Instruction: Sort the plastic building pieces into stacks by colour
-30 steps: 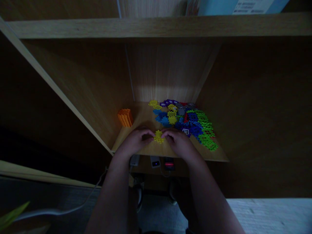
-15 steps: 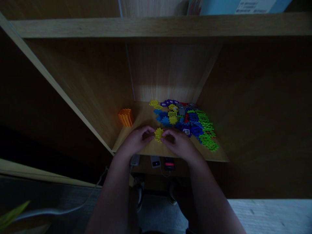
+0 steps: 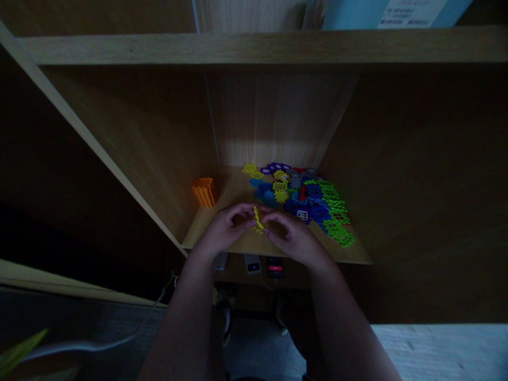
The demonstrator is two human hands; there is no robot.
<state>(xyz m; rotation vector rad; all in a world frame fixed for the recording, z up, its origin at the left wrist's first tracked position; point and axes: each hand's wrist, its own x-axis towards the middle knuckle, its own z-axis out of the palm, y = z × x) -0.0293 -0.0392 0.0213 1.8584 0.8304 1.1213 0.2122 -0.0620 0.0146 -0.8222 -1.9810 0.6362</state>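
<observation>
Both hands meet over the front of a wooden shelf board (image 3: 357,256) in dim light. My left hand (image 3: 228,228) and my right hand (image 3: 291,235) pinch the same yellow toothed plastic piece (image 3: 257,218) between their fingertips; the piece stands on edge, tilted. Just behind my hands lies a heap of flat interlocking pieces (image 3: 305,198) in yellow, blue, purple, red and green. A white grid-like piece (image 3: 302,215) sits in the heap close to my right hand.
An orange ribbed block (image 3: 204,191) stands at the left of the board near the side wall. Wooden walls close the compartment left, right and behind, with a shelf (image 3: 254,47) above. Small devices (image 3: 264,264) with lights sit under the board's front edge.
The yellow piece lay flat on the board between my fingertips; now both hands have lifted it a little and turned it up on edge.
</observation>
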